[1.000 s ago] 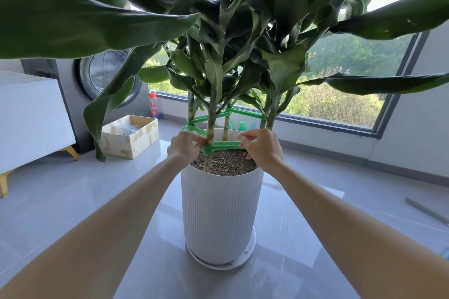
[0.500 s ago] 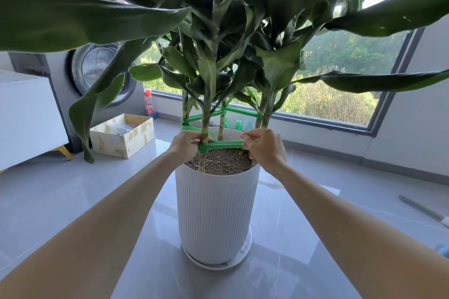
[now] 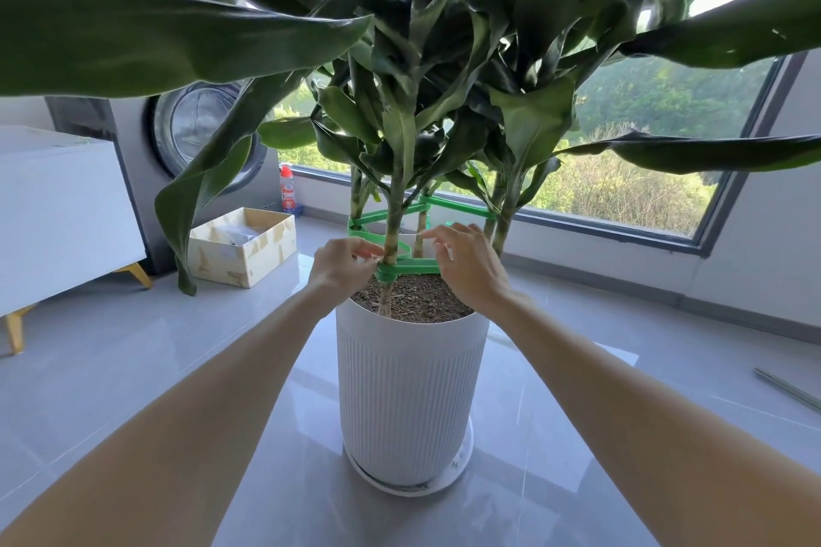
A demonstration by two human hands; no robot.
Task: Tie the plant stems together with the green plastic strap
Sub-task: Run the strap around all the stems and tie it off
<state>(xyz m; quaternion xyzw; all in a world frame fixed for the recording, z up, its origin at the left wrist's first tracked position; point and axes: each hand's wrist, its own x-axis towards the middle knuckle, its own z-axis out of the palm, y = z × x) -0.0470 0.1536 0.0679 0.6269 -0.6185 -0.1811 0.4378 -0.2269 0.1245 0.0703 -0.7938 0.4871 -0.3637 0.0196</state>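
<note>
A leafy plant with several thin stems [image 3: 393, 231] grows in a white ribbed pot [image 3: 408, 391] on the floor. A green plastic strap [image 3: 415, 267] loops around the stems just above the soil, with its far side [image 3: 457, 209] higher up. My left hand [image 3: 342, 266] pinches the strap where it wraps the front stem. My right hand [image 3: 466, 266] grips the strap's other part to the right of that stem, fingers curled above it. The strap's end under the right hand is hidden.
A cardboard box [image 3: 244, 251] and a red bottle [image 3: 288, 195] sit on the floor at the left, near a washing machine [image 3: 200, 133] and a white cabinet [image 3: 62, 209]. A window sill runs behind the pot. A thin rod [image 3: 786, 389] lies at the right.
Both hands stay on the strap at the front stem. My right hand's fingers have lifted and spread a little, and the left hand has closed in on the stem.
</note>
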